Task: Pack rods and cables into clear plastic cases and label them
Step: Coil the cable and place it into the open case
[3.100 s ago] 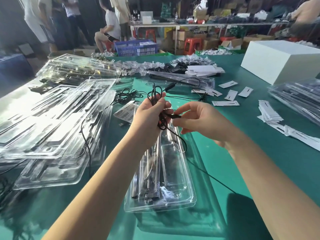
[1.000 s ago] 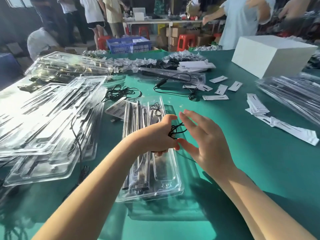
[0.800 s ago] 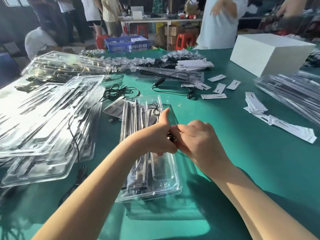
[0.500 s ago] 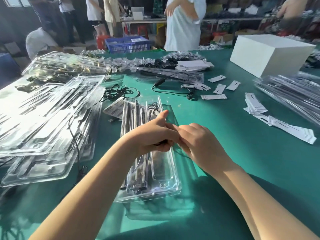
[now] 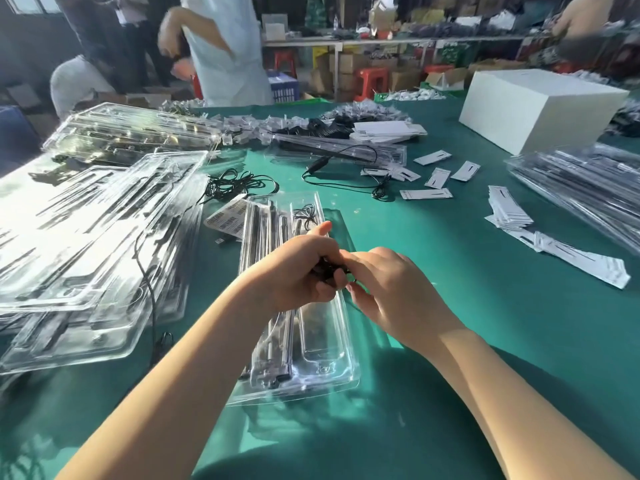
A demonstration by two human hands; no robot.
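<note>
A long clear plastic case (image 5: 313, 358) lies open on the green table (image 5: 433, 323) in front of me, with metal rods (image 5: 273, 341) in its left channels. My left hand (image 5: 298, 271) grips a bundled black cable (image 5: 329, 271) just above the case's middle. My right hand (image 5: 388, 289) meets it from the right, fingers curled and pinching the same cable. Most of the bundle is hidden between the two hands. A small black wire coil (image 5: 304, 214) sits in the case's far end. A barcode label sheet (image 5: 228, 220) lies beside the case's far left corner.
Stacks of clear cases (image 5: 86, 237) fill the left side. Loose black cables (image 5: 239, 183) lie beyond the case. White label cards (image 5: 509, 213) and a white box (image 5: 540, 105) are at the right, with more packed cases (image 5: 588, 188). A person in white (image 5: 225, 53) stands at the far edge.
My hands came down from a raised position to just over the case. My right hand went from open to curled on the cable bundle. The standing person moved left.
</note>
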